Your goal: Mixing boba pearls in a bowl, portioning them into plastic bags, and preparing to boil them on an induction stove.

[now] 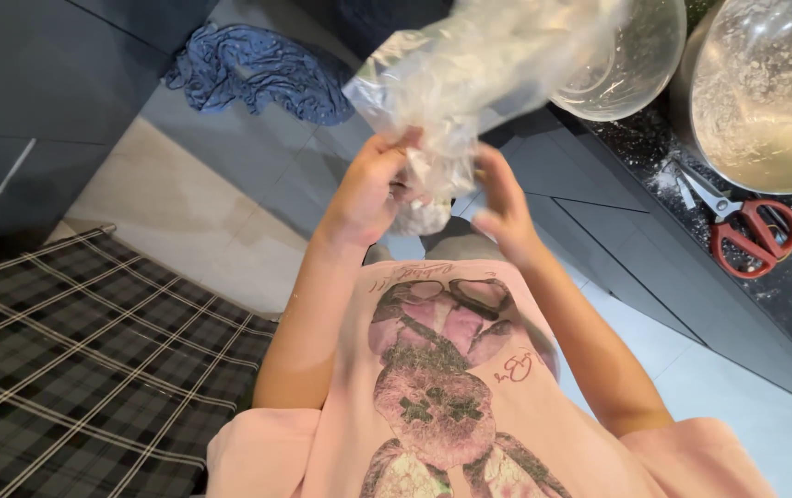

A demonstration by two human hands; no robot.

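A dark plaid cloth, woven with thin pale lines, covered the floor at my far left, its fabric flat and matte. Beyond it lay pale, smooth floor tiles, and further up a crumpled blue rag, soft and bunched in loose folds against the dark cabinet fronts.

My left hand was closed around the lower part of a clear plastic bag, fingers curled tight into the gathered film. The bag was thin, glossy and heavily wrinkled, catching white glare along its creases; it was held up in front of me, above my pink printed shirt, pinched narrow at my hands and flaring wide and loose above them. A small whitish lump sat in the twisted bottom below my fingers; what it was I could not tell. My right hand pressed against the other side of that neck, fingers partly bent, thumb and fingertips gripping the plastic rather than wrapped fully around it.

The bag's upper end rose in front of a clear glass bowl, round and smeared, hiding part of its rim. To its right stood a larger round bowl dusted inside with white powder. Both sat on a dark speckled counter, itself scattered with powder, where red-handled scissors lay closed just below the bigger bowl.
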